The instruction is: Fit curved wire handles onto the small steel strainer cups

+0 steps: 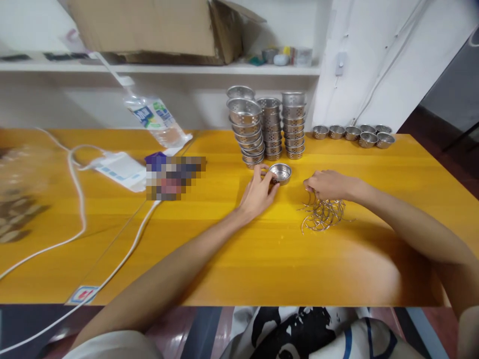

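My left hand (pixel 259 192) is closed on the rim of a small perforated metal cup (pixel 280 173), which rests upright on the yellow table. To the right, my right hand (pixel 329 184) has its fingers pinched together over the left side of a loose pile of thin curved metal wires (pixel 325 215). A wire seems to hang at its fingertips. Behind the single cup rise three stacks of similar perforated cups, the left stack (pixel 245 130), the middle stack (pixel 272 130) and the right stack (pixel 294 127).
More perforated cups (pixel 352 133) stand at the table's back right. A tilted plastic bottle (pixel 159 117), a white power strip (pixel 120 170) and white cables (pixel 80 199) lie left. A cardboard box (pixel 149 27) sits on the shelf (pixel 187 69). Blurred round pieces (pixel 13 219) are far left.
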A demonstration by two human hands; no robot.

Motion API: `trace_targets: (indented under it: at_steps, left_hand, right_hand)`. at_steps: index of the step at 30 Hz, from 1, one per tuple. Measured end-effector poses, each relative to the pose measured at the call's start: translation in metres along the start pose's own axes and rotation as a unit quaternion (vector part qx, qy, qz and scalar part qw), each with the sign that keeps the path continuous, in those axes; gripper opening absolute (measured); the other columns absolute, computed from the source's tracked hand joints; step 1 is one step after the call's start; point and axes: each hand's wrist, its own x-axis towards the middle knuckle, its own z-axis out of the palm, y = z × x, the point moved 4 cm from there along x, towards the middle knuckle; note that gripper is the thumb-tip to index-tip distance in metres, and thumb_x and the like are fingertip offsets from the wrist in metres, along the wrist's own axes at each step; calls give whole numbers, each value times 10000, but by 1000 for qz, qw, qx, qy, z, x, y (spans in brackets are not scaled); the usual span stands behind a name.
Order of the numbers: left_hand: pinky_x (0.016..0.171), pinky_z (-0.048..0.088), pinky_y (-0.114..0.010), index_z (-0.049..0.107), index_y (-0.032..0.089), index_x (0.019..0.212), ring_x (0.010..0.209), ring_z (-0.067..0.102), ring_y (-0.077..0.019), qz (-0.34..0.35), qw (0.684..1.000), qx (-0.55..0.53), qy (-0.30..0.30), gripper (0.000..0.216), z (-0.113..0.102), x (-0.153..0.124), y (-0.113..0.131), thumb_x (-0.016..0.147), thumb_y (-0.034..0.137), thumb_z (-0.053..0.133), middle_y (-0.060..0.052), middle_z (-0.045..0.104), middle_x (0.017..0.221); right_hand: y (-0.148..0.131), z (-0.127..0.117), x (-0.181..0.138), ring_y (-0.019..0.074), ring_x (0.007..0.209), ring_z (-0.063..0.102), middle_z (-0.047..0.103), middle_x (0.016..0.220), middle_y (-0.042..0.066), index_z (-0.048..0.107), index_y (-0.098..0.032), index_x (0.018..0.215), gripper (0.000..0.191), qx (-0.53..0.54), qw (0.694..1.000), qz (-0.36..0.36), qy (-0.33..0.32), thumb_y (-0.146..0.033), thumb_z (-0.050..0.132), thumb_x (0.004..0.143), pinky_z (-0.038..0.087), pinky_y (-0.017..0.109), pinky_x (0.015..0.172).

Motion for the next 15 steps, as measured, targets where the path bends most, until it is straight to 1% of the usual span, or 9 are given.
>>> trace_targets:
  at_steps: [5,7,9,10,11,12,13,14,15]
  left_hand:
    - [958,675,-471,648,203,1202,1139,748,-295,-1,999,0,38,212,1,-3,10,1021,306,683,-175,595,1463]
    - [865,655,-390,670,213,1121,1061,754,-258,5,996,4,94,144,-18,1,9,1022,318,668,-135,691,1323]
    - [796,600,-323,653,217,964,923,726,-213,8,981,21,190,55,-56,7,-6,1004,244,625,-76,738,1052]
    - [772,568,-309,633,213,904,837,682,-198,-2,968,46,248,59,-80,11,-21,962,200,633,-53,714,933]
    - [773,542,-305,620,202,885,793,635,-187,-48,942,79,321,65,-107,13,-42,937,165,630,-44,690,890]
    - [786,525,-298,638,184,913,785,609,-179,-109,919,110,362,49,-131,15,-66,928,139,625,-41,679,897]
    - [807,514,-295,660,170,921,763,580,-171,-177,905,137,361,66,-151,16,-94,894,112,642,-29,664,888]
    - [836,508,-299,676,173,884,720,526,-168,-246,904,160,313,86,-165,18,-122,835,104,691,3,617,807]
    - [847,504,-303,680,189,831,680,454,-177,-307,906,173,234,92,-173,17,-148,799,118,728,33,529,693]
  right_hand:
    - [-1,2,0,217,867,631,778,1000,132,801,-176,1063,319,33,999,-21,24,17,597,910,356,340,717]
    - [0,-1,-2,214,822,616,770,949,133,794,-168,994,241,34,999,-18,36,-29,603,945,351,346,693]
    - [5,-10,-8,213,796,610,767,935,128,791,-171,986,191,34,998,-15,51,-95,616,981,356,348,678]
    - [8,-17,-14,210,791,613,768,937,117,791,-178,1007,174,37,997,-17,63,-125,627,991,365,347,677]
    - [11,-26,-22,204,786,620,769,937,99,791,-187,1033,161,44,995,-21,83,-151,638,997,377,343,679]
    - [15,-38,-34,195,776,629,767,927,78,791,-198,1051,151,54,992,-25,114,-178,649,1003,390,338,683]
    - [18,-51,-47,183,761,637,763,907,55,791,-208,1061,146,67,985,-29,153,-206,653,1012,404,334,685]
    - [21,-65,-64,169,733,639,756,876,36,793,-215,1058,144,85,975,-33,204,-239,655,1021,417,331,684]
    - [25,-79,-82,158,702,636,752,850,24,797,-219,1058,154,102,961,-33,256,-274,656,1030,431,332,680]
